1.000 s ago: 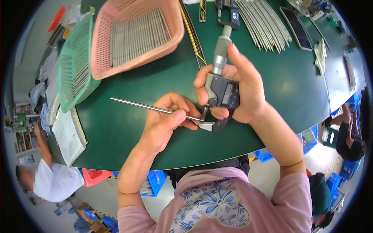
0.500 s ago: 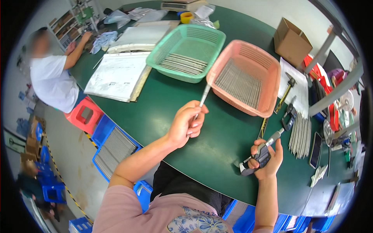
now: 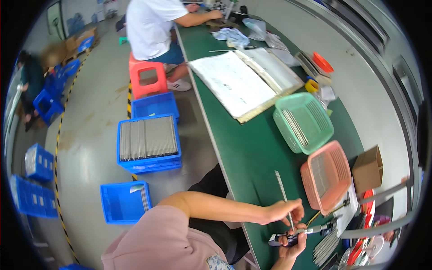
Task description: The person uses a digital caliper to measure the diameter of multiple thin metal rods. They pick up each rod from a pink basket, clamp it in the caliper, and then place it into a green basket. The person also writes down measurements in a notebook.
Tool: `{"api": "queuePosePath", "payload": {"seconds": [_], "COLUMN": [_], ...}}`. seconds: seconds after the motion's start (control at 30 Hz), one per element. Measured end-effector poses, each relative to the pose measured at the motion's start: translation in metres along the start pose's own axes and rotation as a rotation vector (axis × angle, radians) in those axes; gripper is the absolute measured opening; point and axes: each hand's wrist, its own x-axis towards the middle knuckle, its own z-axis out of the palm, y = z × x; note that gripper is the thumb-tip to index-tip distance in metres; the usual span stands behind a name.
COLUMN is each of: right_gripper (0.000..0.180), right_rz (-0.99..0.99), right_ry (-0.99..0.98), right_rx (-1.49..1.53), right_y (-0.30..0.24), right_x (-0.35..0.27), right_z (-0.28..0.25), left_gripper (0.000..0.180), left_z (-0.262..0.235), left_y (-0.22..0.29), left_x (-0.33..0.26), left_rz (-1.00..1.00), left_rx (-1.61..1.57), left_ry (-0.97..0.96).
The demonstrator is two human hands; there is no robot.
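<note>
Blue crates (image 3: 155, 165) stand well left of the pink basket (image 3: 340, 168). Below and left of that basket, a person's left hand (image 3: 284, 211) pinches a slim metal rod (image 3: 282, 188), its end beside a micrometer (image 3: 311, 230) held in the right hand's (image 3: 293, 251) curled fingers; loose rods (image 3: 326, 247) lie below the basket.

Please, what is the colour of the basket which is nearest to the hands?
The basket is salmon pink; it shows best in the head view.
</note>
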Motion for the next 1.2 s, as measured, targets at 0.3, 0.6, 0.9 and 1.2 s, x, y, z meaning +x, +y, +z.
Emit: {"api": "queuePosePath", "payload": {"seconds": [0.3, 0.6, 0.9, 1.2], "right_gripper": [0.017, 0.019, 0.042, 0.067], "right_rz": [-0.149, -0.029, 0.162, 0.138], "right_ry": [0.261, 0.288, 0.345, 0.299], "right_rx": [-0.091, 0.058, 0.17, 0.429], "right_y": [-0.011, -0.006, -0.025, -0.033], "right_x": [0.026, 0.041, 0.033, 0.026], "right_z": [0.018, 0.011, -0.007, -0.025], "left_gripper": [0.017, 0.013, 0.017, 0.022], "left_z": [0.015, -0.009, -0.01, -0.016], "left_y": [0.022, 0.012, 0.021, 0.018], "left_x": [0.021, 0.047, 0.051, 0.048], "left_rz": [0.139, -0.045, -0.229, -0.387], "left_rx": [0.263, 0.121, 0.27, 0.307], "left_ry": [-0.243, -0.287, -0.153, -0.177]}}
